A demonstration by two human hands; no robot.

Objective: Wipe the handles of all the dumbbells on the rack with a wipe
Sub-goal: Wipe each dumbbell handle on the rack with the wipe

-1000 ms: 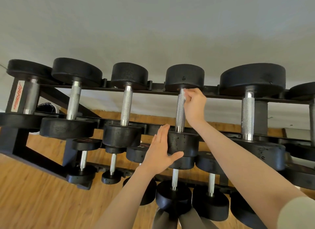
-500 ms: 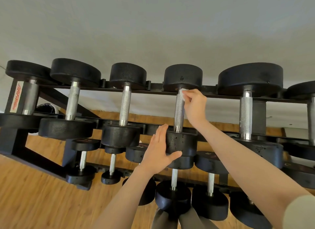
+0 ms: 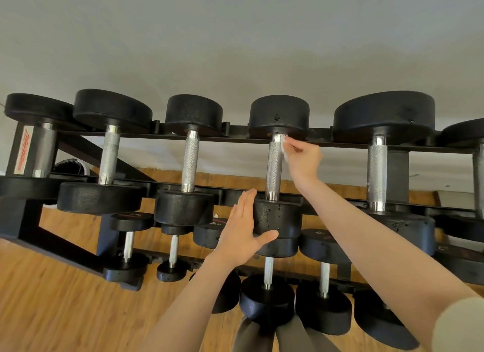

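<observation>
A black rack (image 3: pixel 235 138) carries several black dumbbells with knurled steel handles on its top tier. My right hand (image 3: pixel 303 157) pinches a small white wipe (image 3: pixel 283 145) against the top of the handle (image 3: pixel 273 168) of the fourth dumbbell from the left. My left hand (image 3: pixel 242 230) lies flat, fingers straight, against the near head (image 3: pixel 279 218) of that same dumbbell, thumb under it. Most of the wipe is hidden by my fingers.
Neighbouring top-tier handles stand left (image 3: pixel 190 160) and right (image 3: pixel 377 171) of the one being wiped. A lower tier holds smaller dumbbells (image 3: pixel 267 294). Wooden floor (image 3: pixel 52 312) lies below, a grey wall behind. My legs show at the bottom edge.
My right hand has opened from a wrap around the handle to a pinch at its top end, exposing the wipe. The left hand has stayed on the dumbbell head.
</observation>
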